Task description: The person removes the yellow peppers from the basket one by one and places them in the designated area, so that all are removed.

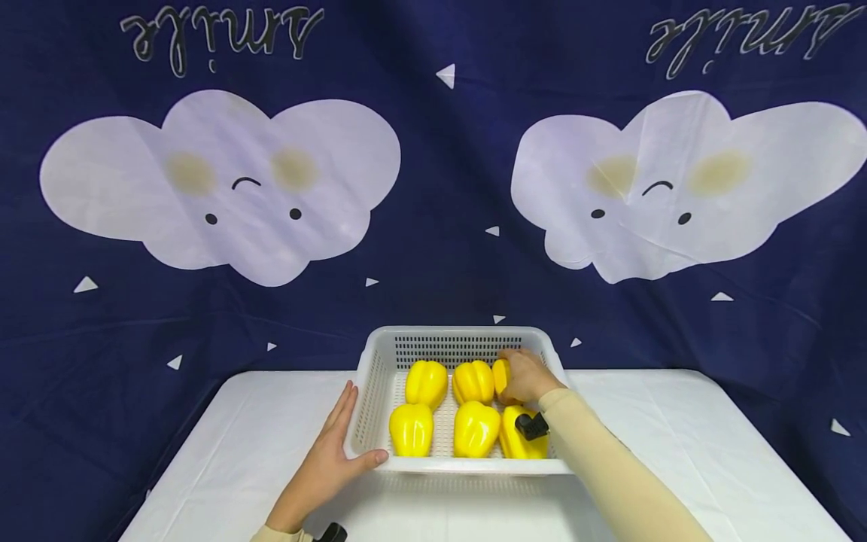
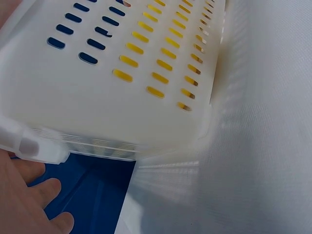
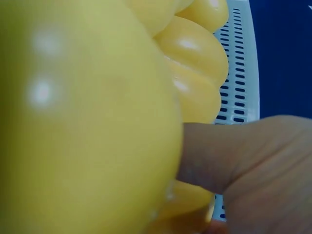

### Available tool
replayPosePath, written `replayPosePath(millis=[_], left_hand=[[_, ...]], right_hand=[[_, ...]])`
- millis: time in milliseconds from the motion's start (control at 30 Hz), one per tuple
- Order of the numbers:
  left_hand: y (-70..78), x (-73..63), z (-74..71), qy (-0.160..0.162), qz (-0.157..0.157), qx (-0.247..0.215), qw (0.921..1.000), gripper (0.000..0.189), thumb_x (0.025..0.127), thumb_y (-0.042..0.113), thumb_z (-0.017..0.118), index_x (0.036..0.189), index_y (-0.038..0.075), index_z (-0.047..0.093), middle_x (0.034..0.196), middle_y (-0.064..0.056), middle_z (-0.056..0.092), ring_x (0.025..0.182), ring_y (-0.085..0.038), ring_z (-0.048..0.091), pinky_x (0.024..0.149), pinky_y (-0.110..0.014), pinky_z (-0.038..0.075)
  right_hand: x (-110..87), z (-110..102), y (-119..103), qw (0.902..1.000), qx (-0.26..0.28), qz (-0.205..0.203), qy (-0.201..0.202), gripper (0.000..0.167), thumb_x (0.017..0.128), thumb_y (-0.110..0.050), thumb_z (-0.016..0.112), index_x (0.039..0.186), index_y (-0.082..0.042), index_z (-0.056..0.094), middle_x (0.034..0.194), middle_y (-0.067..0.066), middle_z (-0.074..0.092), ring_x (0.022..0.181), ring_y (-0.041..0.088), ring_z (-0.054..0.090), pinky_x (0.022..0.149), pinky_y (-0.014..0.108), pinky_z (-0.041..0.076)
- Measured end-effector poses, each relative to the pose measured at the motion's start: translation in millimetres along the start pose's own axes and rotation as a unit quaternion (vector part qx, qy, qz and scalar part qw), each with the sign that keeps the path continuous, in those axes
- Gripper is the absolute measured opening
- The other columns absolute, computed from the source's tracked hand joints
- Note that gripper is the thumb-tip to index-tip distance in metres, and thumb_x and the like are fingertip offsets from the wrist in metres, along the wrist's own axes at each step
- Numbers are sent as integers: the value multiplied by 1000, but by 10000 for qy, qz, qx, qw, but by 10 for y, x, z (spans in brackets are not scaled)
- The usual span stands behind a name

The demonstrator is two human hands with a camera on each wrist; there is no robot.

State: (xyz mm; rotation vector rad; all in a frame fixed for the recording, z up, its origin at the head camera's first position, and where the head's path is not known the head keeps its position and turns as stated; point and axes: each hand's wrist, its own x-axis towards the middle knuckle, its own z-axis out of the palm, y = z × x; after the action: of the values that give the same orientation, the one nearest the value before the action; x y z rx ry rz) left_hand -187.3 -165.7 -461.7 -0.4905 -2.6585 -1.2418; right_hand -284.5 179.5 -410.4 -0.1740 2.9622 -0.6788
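A white plastic basket (image 1: 474, 466) holds several yellow bell peppers, set in two rows. My left hand (image 1: 332, 455) lies along its left side, fingers fairly straight against the outer wall and thumb on the front corner of the rim. In the left wrist view its fingers show beside the rim. My right hand (image 1: 531, 375) reaches inside at the back right and grips a yellow bell pepper (image 1: 501, 376), partly hidden by the fingers. Below that wrist sits another bell pepper (image 1: 518, 440). In the right wrist view a near bell pepper (image 3: 87, 117) hides much of the hand.
The basket stands on a table with a white cloth (image 1: 271, 421), near the far edge. Behind hangs a dark blue curtain (image 1: 447, 173) with pale clouds. Slotted basket walls (image 2: 87, 102) rise around the peppers.
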Motion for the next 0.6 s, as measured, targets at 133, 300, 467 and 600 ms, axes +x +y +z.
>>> replayPosePath(millis=[133,300,467,600], left_hand=[[3,2,3,-4,-27,-65,10000,110,79,38,84,159,-1,19,167,-18,10,148,-49,18,108,-72,24],[-3,-1,9,16,-26,-69,10000,110,79,38,84,159,-1,19,167,-17,11,148,-48,18,109,-72,24],[-5,-1,17,23,-55,-79,10000,110,79,39,83,159,-1,19,167,-17,11,149,-47,17,109,-72,24],[-5,-8,22,47,-30,-119,9999,109,79,38,83,159,-1,19,167,-17,11,149,-48,17,108,-73,24]], right_hand=[[-1,6,8,10000,-44,-45,37,83,66,-7,89,141,0,53,136,25,54,124,42,51,105,53,44],[1,36,26,9996,-178,-140,144,83,66,-8,91,140,0,53,135,25,55,124,43,52,106,53,43],[15,46,41,9989,-345,-228,211,80,67,-6,91,138,-1,55,131,24,58,120,43,54,105,53,44],[37,50,57,9983,-428,-318,248,80,65,-7,93,136,0,57,128,24,60,118,42,56,104,52,45]])
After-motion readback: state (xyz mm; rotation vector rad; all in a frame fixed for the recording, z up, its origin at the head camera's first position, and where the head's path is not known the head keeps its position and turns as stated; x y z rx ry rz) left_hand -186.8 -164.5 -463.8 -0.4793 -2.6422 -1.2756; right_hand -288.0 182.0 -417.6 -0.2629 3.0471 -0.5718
